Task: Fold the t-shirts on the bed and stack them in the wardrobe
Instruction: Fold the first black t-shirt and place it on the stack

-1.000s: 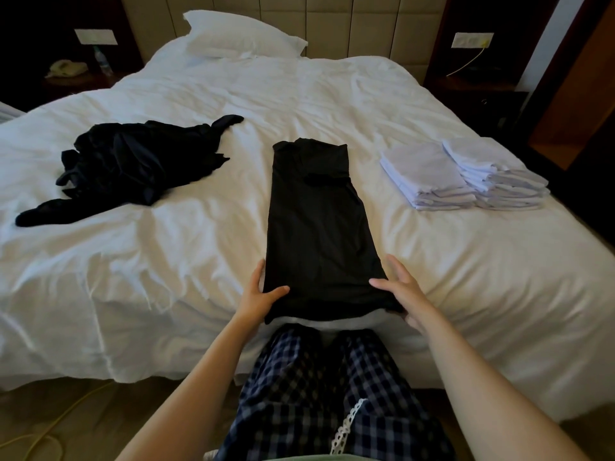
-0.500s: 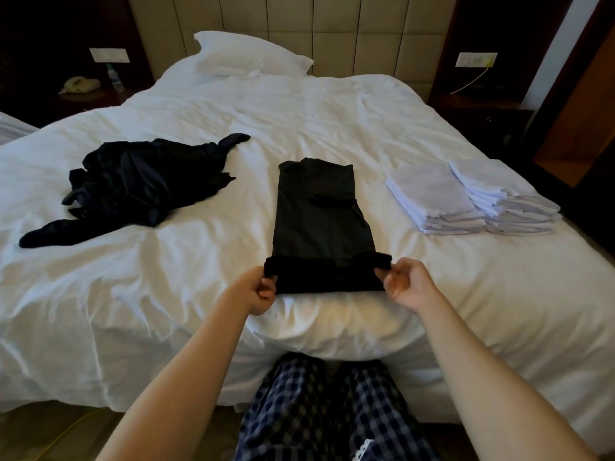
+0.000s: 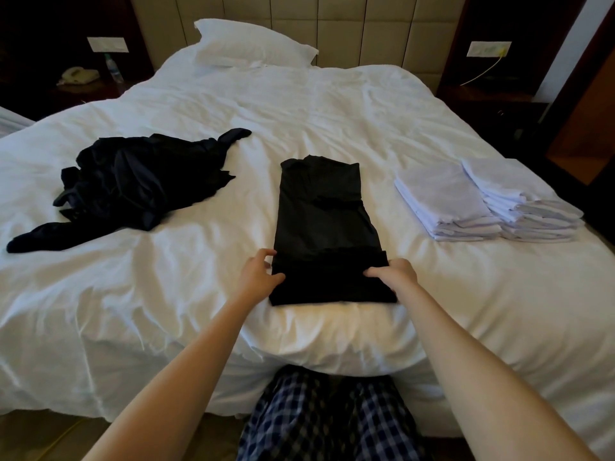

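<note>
A black t-shirt, folded into a long narrow strip, lies in the middle of the white bed. Its near end is turned up over itself in a thick band. My left hand grips the left edge of that band between thumb and curled fingers. My right hand holds the right edge, fingertips on top of the fold. A crumpled heap of black t-shirts sits to the left. Two stacks of folded white t-shirts stand side by side on the right.
A pillow lies at the padded headboard. A dark nightstand on the left bears a phone and a bottle; another nightstand stands on the right. My legs in checked trousers touch the bed's foot.
Both hands took hold of the shirt's near hem, lifted it and carried it away from me, laying it down over the strip as a fold.
</note>
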Demonstrator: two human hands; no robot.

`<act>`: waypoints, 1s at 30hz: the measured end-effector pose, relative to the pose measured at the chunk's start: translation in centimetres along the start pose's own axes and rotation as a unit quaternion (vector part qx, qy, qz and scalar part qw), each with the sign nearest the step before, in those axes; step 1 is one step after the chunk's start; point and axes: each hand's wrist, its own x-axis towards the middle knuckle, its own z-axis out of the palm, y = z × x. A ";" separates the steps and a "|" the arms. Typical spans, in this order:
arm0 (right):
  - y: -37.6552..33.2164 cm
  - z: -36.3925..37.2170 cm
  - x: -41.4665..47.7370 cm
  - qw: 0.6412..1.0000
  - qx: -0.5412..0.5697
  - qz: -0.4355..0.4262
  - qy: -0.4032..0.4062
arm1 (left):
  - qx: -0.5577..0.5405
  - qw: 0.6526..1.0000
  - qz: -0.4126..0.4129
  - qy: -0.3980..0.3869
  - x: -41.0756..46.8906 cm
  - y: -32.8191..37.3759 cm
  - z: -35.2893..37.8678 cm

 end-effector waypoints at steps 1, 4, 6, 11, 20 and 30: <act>-0.1 0.2 0.1 1.000 0.007 -0.008 0.006 | 0.026 0.999 0.029 -0.005 0.4 0.1 0.2; -0.3 0.4 0.4 0.999 0.025 -0.022 0.026 | 0.100 0.990 0.097 0.000 1.1 0.2 0.6; -0.4 0.5 0.8 0.999 0.036 -0.017 0.033 | 0.110 0.988 0.108 0.032 1.6 0.0 0.7; -0.4 1.0 2.3 0.998 0.026 0.011 0.050 | 0.030 0.994 0.074 0.070 3.0 -0.8 0.5; -0.5 1.7 2.7 0.996 -0.033 0.023 0.076 | -0.142 0.985 0.090 -0.023 5.0 0.0 -1.3; -1.2 1.5 2.6 0.994 0.071 0.041 0.069 | -0.080 0.980 0.113 -0.140 5.1 -0.3 -1.7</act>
